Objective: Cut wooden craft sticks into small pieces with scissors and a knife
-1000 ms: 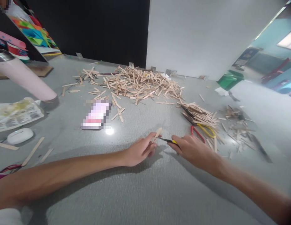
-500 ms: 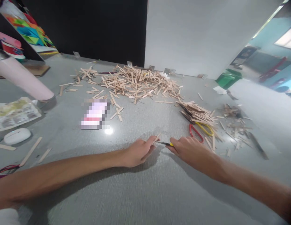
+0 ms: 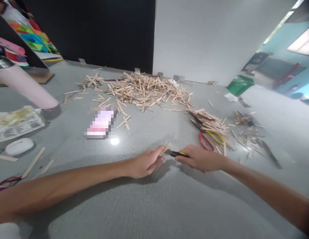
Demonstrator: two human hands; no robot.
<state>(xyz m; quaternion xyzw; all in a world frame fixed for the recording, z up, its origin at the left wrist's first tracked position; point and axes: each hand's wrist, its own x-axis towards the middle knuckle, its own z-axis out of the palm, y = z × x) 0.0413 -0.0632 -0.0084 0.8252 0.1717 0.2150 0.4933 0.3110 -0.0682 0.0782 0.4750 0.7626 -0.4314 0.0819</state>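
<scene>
My left hand (image 3: pixel 147 163) pinches a small wooden stick (image 3: pixel 167 147), whose tip pokes out past the fingertips. My right hand (image 3: pixel 198 158) is closed round a black and yellow utility knife (image 3: pixel 178 154). Its blade reaches left to the stick; whether it cuts into the wood is too small to tell. Both hands are just above the grey table (image 3: pixel 134 202). Behind my right hand lie scissors (image 3: pixel 206 141) with one red and one yellow handle loop, their blades beside a bundle of sticks (image 3: pixel 210 120).
A wide heap of wooden sticks (image 3: pixel 147 89) lies along the back panel. To the left are a phone (image 3: pixel 101 122), a white mouse (image 3: pixel 19 146), a pink bottle (image 3: pixel 27 84) and a printed sheet (image 3: pixel 18 124). Wood scraps (image 3: pixel 249 136) and a green bin (image 3: pixel 240 85) are at right.
My right hand has turned, so more of the knife's flat side shows against the stick. My left hand stays nearly in place. The view has shifted slightly.
</scene>
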